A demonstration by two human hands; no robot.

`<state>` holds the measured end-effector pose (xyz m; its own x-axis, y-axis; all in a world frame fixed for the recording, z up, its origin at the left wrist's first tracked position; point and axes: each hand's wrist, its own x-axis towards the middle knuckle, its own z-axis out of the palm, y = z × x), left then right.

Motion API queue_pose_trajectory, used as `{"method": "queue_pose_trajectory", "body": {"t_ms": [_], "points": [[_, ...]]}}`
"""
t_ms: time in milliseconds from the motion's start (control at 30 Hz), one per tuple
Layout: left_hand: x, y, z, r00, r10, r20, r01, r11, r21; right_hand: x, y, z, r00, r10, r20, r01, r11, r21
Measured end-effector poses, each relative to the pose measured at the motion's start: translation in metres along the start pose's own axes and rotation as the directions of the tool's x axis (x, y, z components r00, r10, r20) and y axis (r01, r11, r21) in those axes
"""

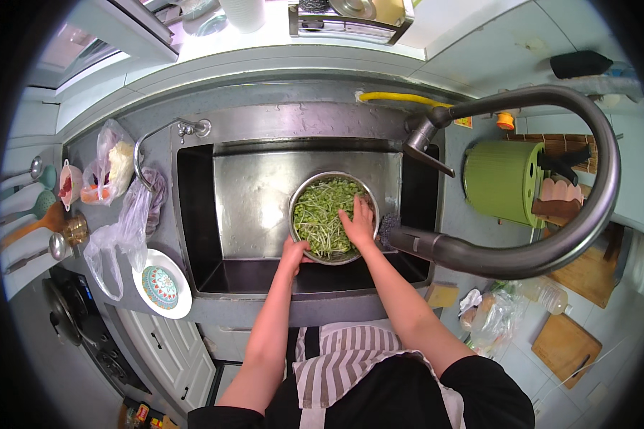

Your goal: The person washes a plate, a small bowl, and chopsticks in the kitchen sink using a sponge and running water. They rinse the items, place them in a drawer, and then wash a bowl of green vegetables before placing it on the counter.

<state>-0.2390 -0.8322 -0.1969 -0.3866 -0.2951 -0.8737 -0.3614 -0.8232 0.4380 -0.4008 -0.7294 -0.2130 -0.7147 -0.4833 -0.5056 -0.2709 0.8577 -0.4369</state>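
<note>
A round stainless-steel bowl [334, 174] full of green sprouts [324, 220] with pale stems is in the sink [255, 204]. At the bowl's lower left, my left hand [294, 254] grips the rim, thumb over the edge and fingers partly hidden beneath. My right hand [360, 222] lies flat on the sprouts along the bowl's right side, thumb spread away from the fingers. Some water shows by its fingertips, inside the rim. Just right of the bowl is a dark mesh scourer [388, 228], partly covered by the faucet's spray head [408, 241].
The large dark faucet [515, 263] arches over the right side, its lever [434, 161] over the sink. A slim chrome tap [139, 155], plastic bags [134, 225] and a patterned plate [161, 287] stand left. On the right are a green knife holder [502, 179] and a sponge [441, 295].
</note>
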Motion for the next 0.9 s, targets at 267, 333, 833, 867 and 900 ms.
{"method": "queue_pose_trajectory", "body": {"t_ms": [267, 333, 833, 867, 900], "points": [[-0.093, 0.026, -0.005, 0.981, 0.138, -0.136, -0.136, 0.990, 0.027, -0.052, -0.060, -0.021, 0.991, -0.114, -0.065, 0.115, 0.993, 0.008], [-0.112, 0.028, -0.005, 0.969, 0.171, -0.177, -0.170, 0.985, 0.019, -0.060, -0.071, -0.025, 0.957, -0.219, -0.190, 0.207, 0.975, -0.084], [-0.206, 0.040, -0.001, 0.879, 0.326, -0.346, -0.321, 0.944, 0.075, -0.112, -0.115, -0.047, 0.865, -0.403, -0.298, 0.432, 0.901, 0.034], [-0.207, 0.044, -0.003, 0.882, 0.327, -0.339, -0.313, 0.945, 0.098, -0.111, -0.117, -0.044, 0.872, -0.389, -0.298, 0.424, 0.904, 0.059], [-0.209, 0.045, -0.005, 0.885, 0.321, -0.336, -0.300, 0.947, 0.113, -0.113, -0.116, -0.043, 0.880, -0.378, -0.288, 0.410, 0.910, 0.056]]}}
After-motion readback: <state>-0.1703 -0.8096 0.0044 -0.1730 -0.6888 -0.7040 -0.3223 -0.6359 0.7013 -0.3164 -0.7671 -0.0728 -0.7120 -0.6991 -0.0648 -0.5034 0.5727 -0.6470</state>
